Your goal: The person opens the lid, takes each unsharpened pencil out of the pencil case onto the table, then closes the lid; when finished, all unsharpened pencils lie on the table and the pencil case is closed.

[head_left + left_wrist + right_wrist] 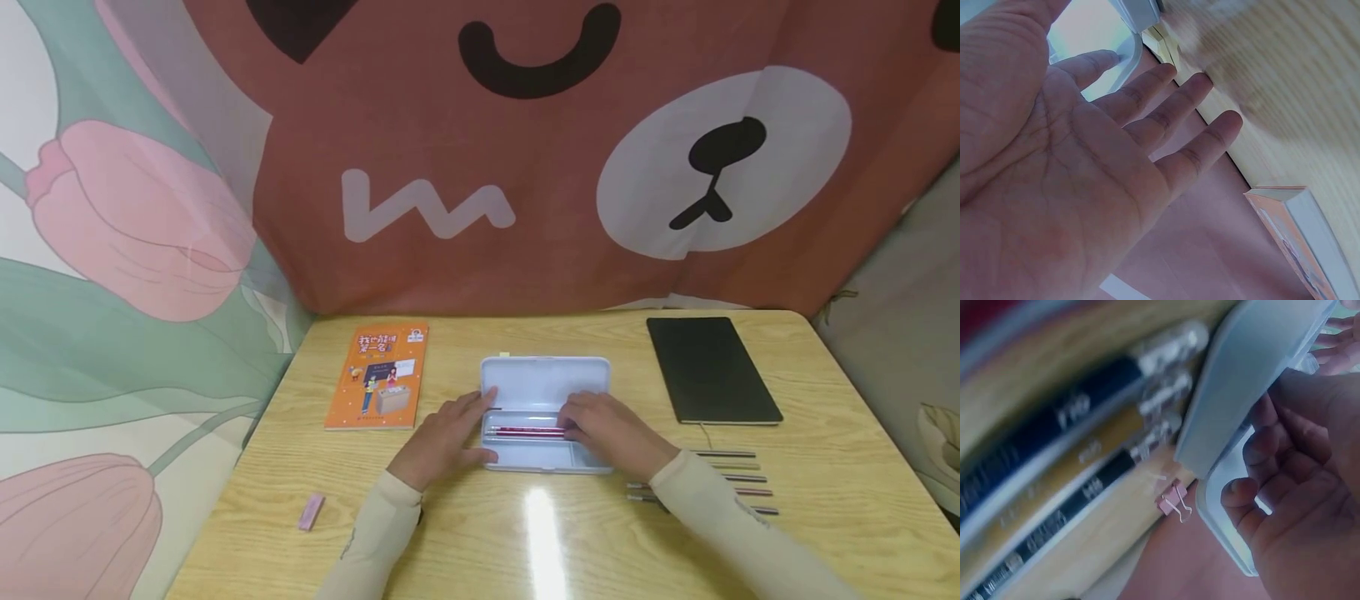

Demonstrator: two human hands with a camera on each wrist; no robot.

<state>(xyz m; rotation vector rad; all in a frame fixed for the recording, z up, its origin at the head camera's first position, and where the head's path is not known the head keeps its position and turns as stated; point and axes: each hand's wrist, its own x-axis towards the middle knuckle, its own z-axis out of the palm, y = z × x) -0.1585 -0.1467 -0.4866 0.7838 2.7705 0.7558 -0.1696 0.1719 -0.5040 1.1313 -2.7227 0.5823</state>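
I see the case standing with its lid raised on the tabletop, a red pencil lying lengthwise in its rear compartment. My left hand rests at the case's left end, grip apart, fingers spread. My right hand curls over the pencil's right end — whether that grip is clamped on it, I cannot tell. The pencil should handle light, stiff and slightly slippery; I'd pinch it mid-barrel. The case looks light and rigid — best steadied by its end walls.
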